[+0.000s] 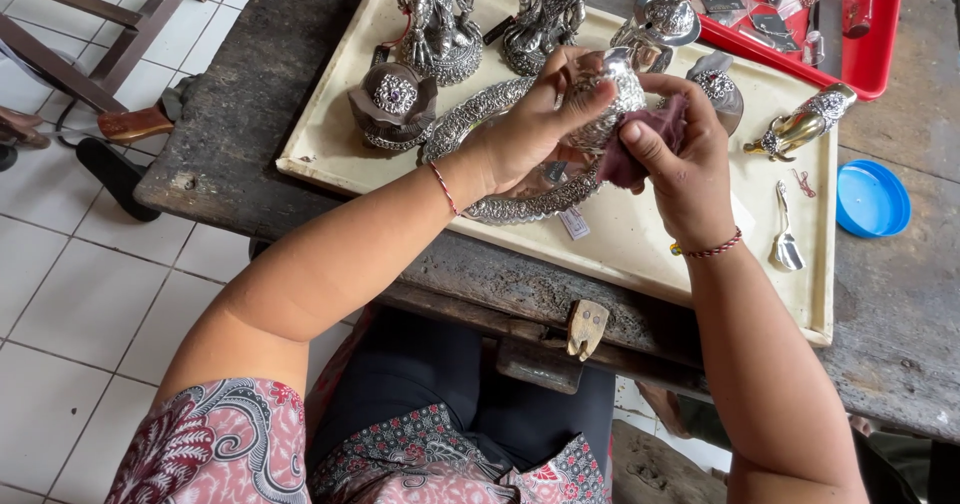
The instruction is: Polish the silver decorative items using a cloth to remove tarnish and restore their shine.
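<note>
Head view looks down on a person seated at a worn wooden workbench, with patterned clothing nearest the camera and both forearms reaching away over the near edge. Left hand wraps around a small embossed silver piece, the fingers curled and pressed together on its side, thumb lying across the top. Right hand pinches a dark reddish cloth between thumb and fingers and presses it against the right side of the piece. Piece is held in the air, just above an oval embossed silver tray which lies on a cream board. At the right on the board lie a small silver spoon and a gold and silver ornament; a blue lid rests on the bench beyond the board edge. Farther away stand two silver statues, a dark flower-shaped holder, and a red tray with small parts. I judge that the polished metal could slip from the left hand if the cloth pushes too hard, and it would fall on the oval tray and dent the relief. How firm the grip is underneath, I cannot tell, because the fingers hide it.
</note>
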